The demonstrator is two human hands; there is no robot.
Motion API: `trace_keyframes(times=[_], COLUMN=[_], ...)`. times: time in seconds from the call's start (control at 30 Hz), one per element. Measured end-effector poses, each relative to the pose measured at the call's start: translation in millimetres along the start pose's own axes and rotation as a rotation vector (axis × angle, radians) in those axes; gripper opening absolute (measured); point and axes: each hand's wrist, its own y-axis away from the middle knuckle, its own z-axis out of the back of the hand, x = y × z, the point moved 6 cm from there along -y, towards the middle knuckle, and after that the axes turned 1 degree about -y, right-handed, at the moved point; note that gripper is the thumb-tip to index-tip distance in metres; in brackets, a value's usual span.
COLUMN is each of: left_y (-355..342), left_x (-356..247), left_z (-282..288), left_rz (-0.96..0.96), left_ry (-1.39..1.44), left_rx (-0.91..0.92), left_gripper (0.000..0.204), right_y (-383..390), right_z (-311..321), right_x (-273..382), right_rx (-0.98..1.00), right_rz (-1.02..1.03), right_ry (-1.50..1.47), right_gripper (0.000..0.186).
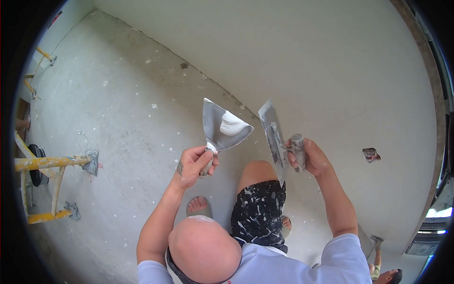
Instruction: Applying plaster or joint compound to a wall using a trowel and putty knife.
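My left hand (193,164) is closed round the handle of a wide putty knife (213,125). Its flared grey blade points up and away from me, with a thick dab of white putty (233,124) near its right edge. To the right, my right hand (316,156) grips the cylindrical handle of a plastering trowel (274,142). The long flat blade stands nearly on edge, smeared with putty, and faces the putty knife across a small gap. Both tools are held in the air above the floor, near the foot of the wall (326,71).
Yellow scaffold legs (54,162) with wrapped feet stand at the left, beside a round black object (37,164). The concrete floor (127,118) is speckled white. A ragged recess (371,155) opens in the wall. At the lower right another person (385,274) reaches toward the wall.
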Motion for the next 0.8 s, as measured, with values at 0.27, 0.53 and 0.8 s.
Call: trace_keyframes(times=[0.27,0.53,0.8], left_y=[-7.7,5.2,57.7], left_x=[-1.5,-13.5,90.8], left_z=[-8.9,-7.9,37.0], left_rz=[-0.349,-0.735,-0.155], left_ry=[-0.529,-1.379,-0.832], left_rx=[-0.289,-0.06,-0.485], left_gripper=[0.016,0.02,0.014], right_y=[25.7,-5.0,-137.5], right_z=[-55.4,8.6,26.6], right_x=[-2.3,-117.2,-133.5], right_rx=[-0.009,-0.038,-0.644], right_rz=[0.666,0.31,0.505], right_ry=[0.989,0.948,1.237], right_gripper=[0.042,0.039,0.049])
